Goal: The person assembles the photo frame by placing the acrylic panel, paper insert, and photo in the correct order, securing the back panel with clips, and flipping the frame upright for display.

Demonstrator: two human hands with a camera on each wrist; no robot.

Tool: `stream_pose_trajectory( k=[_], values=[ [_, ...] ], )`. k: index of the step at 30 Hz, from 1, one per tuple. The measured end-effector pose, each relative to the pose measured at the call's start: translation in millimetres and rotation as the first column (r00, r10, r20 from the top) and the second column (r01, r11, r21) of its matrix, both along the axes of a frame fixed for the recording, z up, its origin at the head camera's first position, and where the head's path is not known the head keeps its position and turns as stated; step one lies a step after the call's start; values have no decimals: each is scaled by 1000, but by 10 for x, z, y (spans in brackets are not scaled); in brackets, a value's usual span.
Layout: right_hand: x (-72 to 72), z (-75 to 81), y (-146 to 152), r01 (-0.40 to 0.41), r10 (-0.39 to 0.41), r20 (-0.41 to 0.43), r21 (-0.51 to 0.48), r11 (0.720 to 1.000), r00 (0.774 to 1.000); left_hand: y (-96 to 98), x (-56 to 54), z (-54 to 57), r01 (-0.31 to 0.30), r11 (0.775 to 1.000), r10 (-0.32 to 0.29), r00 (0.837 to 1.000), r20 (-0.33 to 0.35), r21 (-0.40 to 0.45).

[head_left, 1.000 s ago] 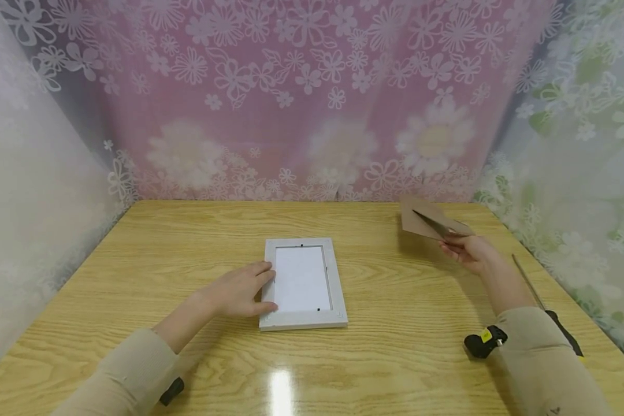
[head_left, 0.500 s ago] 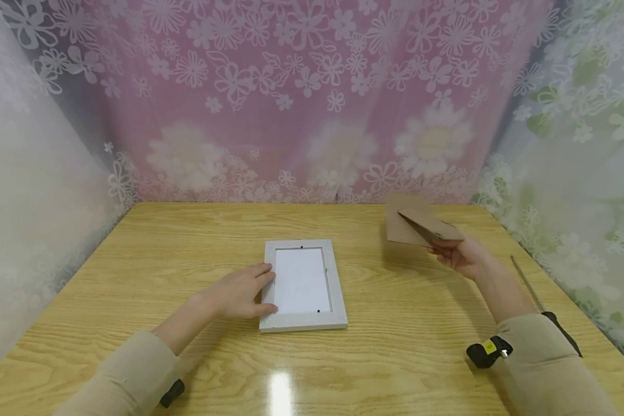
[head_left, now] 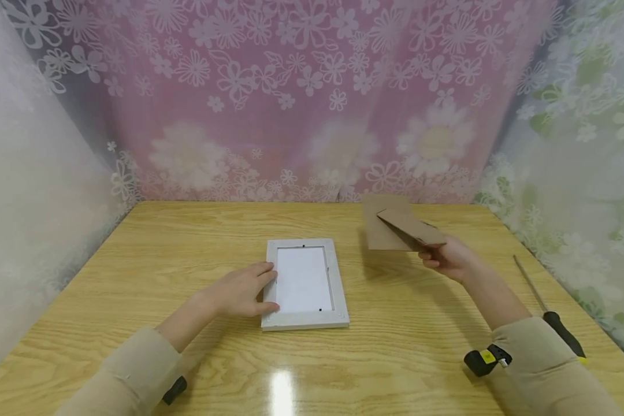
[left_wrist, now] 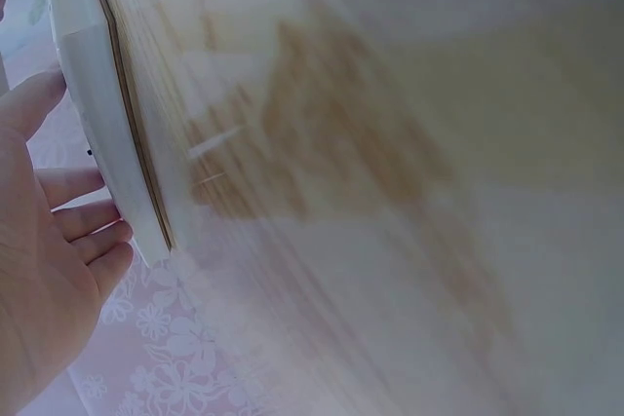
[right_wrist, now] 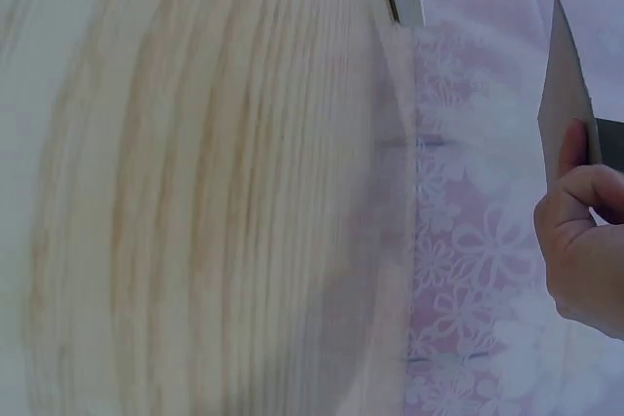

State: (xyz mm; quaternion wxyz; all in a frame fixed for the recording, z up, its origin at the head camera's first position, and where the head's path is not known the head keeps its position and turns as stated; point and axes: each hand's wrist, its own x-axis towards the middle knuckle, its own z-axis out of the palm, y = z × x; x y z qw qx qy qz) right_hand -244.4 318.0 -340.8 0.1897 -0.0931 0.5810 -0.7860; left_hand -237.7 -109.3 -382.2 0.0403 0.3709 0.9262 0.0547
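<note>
A white picture frame (head_left: pixel 339 292) lies flat, back side up, near the middle of the table, with a plain white sheet (head_left: pixel 301 280) inside its opening. My left hand (head_left: pixel 241 292) rests on the frame's left border, fingers and thumb spread apart; the left wrist view shows the fingertips (left_wrist: pixel 112 260) touching the frame's edge (left_wrist: pixel 102 104). To the right, my right hand (head_left: pixel 452 260) holds a brown backing board (head_left: pixel 377 231) above the table. Its easel leg (head_left: pixel 408 225) sticks out at an angle. In the right wrist view the thumb and fingers pinch the board (right_wrist: pixel 564 94).
A screwdriver (head_left: pixel 563 332) with a black handle lies by the table's right edge, beside my right forearm. Small dark tabs (head_left: pixel 320 310) stand along the frame's inner edge. Floral curtains (head_left: pixel 291 115) border the wooden table (head_left: pixel 187 242) at the back and both sides.
My right hand has carried the backing board leftward, closer to the frame, and the board now faces more toward the camera. The left hand and the frame have stayed in place.
</note>
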Motion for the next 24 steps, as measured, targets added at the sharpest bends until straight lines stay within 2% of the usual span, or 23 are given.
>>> stream_pose_trajectory(
  k=[4, 9, 18, 24],
  values=[
    [34, 62, -117, 12, -12, -3, 126, 992, 1000, 0, -6, -1, 1, 1000, -1, 1000, -2, -1],
    [71, 75, -250, -8, 11, -9, 263, 965, 1000, 1, -2, 1, 12, 1000, -12, 1000, -5, -3],
    [63, -9, -510, -12, 15, -11, 290, 957, 1000, 1, -2, 7, 8, 1000, -8, 1000, 3, -19],
    [74, -47, -688, -51, 64, -22, 393, 918, 998, 5, 8, 21, 9, 1000, -9, 1000, 13, -8]
  ],
)
